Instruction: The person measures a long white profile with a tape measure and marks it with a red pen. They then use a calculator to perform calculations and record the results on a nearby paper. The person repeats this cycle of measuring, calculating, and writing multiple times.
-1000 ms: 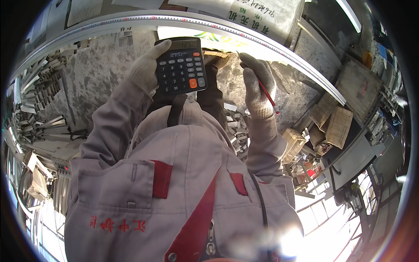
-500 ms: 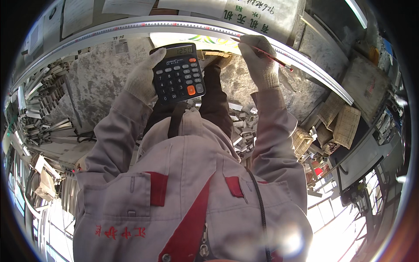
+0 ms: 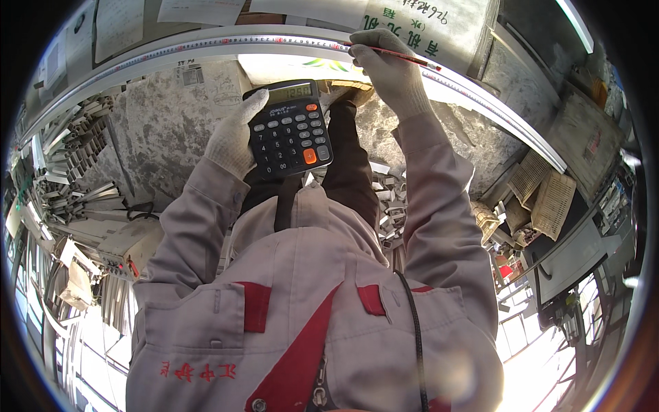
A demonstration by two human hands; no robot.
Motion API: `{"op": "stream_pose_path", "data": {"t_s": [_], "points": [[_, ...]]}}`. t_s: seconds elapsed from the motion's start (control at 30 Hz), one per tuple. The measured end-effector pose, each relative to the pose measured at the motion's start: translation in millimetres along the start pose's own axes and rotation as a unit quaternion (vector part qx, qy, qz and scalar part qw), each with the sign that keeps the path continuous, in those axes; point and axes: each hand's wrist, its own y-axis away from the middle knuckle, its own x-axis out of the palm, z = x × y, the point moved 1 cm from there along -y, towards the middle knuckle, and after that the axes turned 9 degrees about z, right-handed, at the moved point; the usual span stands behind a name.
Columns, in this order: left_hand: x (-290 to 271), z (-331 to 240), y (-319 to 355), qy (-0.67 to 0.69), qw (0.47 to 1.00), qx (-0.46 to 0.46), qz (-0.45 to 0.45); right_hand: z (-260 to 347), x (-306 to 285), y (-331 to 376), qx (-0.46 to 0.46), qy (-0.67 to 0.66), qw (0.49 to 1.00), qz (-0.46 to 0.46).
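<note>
My left hand, in a pale knit glove, grips a black desk calculator with grey and orange keys, its thumb over the near-left edge of the display. My right hand, gloved alike, is closed round a thin red pencil. The pencil's left end lies over a long pale metal profile that spans the view in a bent arc. Along that profile runs a measuring tape with black and red marks. My right fingers are at the tape, just right of the calculator's upper side.
Papers and a printed sack lie beyond the profile. Many cut metal pieces are stacked at left, with more offcuts below my right forearm. Woven baskets stand at right, and a grey box sits lower left.
My right hand with the pencil has moved left and away from me along the tape. The calculator has shifted slightly right and nearer in view. The whole view has shifted a little.
</note>
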Motion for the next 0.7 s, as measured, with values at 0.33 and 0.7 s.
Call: {"op": "stream_pose_path", "data": {"t_s": [0.33,0.7], "points": [[-34,11,-19,0.015,0.999,-0.032,0.010,-15,34,-36,-0.025,0.023,0.999,0.012],[-53,16,-18,0.038,0.995,-0.088,0.020,-31,48,-48,-0.044,0.047,0.998,-0.012]]}}
